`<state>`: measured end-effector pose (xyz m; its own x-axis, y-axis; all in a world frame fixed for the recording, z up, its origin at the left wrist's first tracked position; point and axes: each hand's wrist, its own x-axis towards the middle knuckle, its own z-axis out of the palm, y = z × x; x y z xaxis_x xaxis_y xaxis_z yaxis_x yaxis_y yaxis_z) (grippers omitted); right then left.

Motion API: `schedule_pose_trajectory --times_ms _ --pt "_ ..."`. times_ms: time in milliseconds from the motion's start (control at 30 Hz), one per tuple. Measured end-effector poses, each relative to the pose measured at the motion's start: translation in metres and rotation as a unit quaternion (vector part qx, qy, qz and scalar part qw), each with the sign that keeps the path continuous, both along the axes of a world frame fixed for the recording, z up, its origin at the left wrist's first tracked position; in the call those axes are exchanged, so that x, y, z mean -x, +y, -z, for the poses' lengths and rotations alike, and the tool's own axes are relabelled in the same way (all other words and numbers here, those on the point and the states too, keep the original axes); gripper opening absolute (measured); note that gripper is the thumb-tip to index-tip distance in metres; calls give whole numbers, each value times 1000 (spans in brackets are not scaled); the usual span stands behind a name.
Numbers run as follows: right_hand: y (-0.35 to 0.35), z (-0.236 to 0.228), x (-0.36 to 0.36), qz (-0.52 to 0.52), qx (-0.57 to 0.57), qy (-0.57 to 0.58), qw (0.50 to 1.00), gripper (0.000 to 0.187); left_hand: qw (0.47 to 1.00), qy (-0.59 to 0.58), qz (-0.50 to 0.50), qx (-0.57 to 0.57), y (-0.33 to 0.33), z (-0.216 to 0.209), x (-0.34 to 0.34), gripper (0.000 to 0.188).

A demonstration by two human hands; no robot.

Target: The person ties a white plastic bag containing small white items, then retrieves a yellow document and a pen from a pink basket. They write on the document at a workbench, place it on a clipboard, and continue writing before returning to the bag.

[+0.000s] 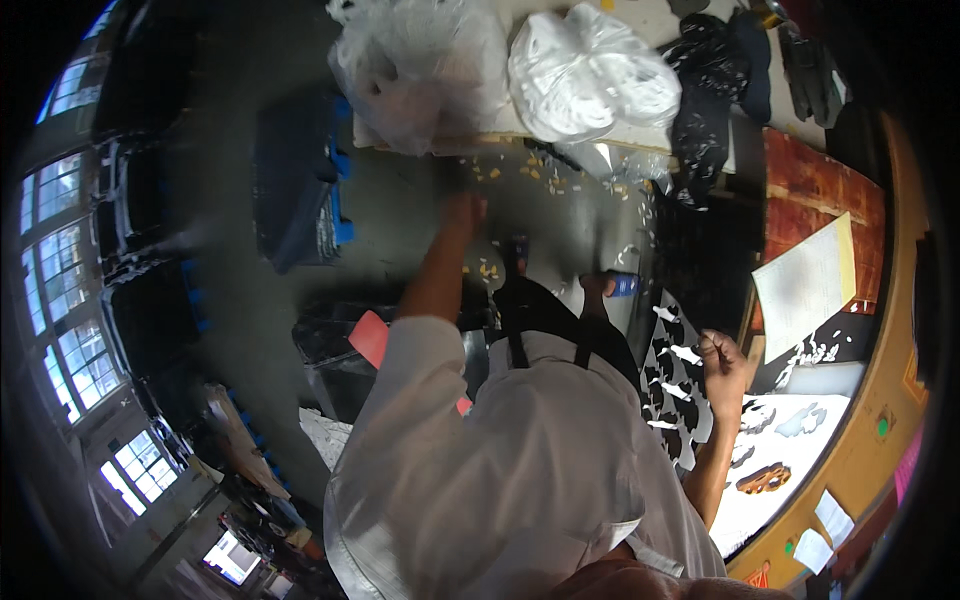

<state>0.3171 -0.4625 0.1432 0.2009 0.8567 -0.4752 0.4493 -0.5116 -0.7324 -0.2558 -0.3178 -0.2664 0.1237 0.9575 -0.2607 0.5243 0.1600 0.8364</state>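
My left hand (470, 212) is stretched out ahead over the dark floor, blurred, so its fingers cannot be made out. My right hand (724, 368) is closed with its fingers curled, beside the bench on the right. Whether anything is inside it is hidden. Next to its fingers is a grey sheet (697, 425) with many irregular dark openings and white bits. Right of my right wrist, a bright white panel (800, 462) carries a brown openwork piece (765, 478) and several grey cut-out shapes.
Ahead, stuffed translucent bags (425, 75) and a white plastic bag (590, 80) sit on a pale surface. Yellow and white scraps (520, 175) litter the floor. Dark stacked material (290, 185) with blue parts stands left. A paper pad (805, 270) rests on a reddish board (815, 185).
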Motion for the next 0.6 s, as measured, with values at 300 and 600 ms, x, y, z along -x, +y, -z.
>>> schedule_pose_trajectory --times_ms 300,600 --pt "-49 68 190 -107 181 76 975 15 726 -339 -533 273 116 -39 -14 29" --pt "78 96 284 -214 68 34 974 7 688 -446 -531 213 14 -53 -19 34"
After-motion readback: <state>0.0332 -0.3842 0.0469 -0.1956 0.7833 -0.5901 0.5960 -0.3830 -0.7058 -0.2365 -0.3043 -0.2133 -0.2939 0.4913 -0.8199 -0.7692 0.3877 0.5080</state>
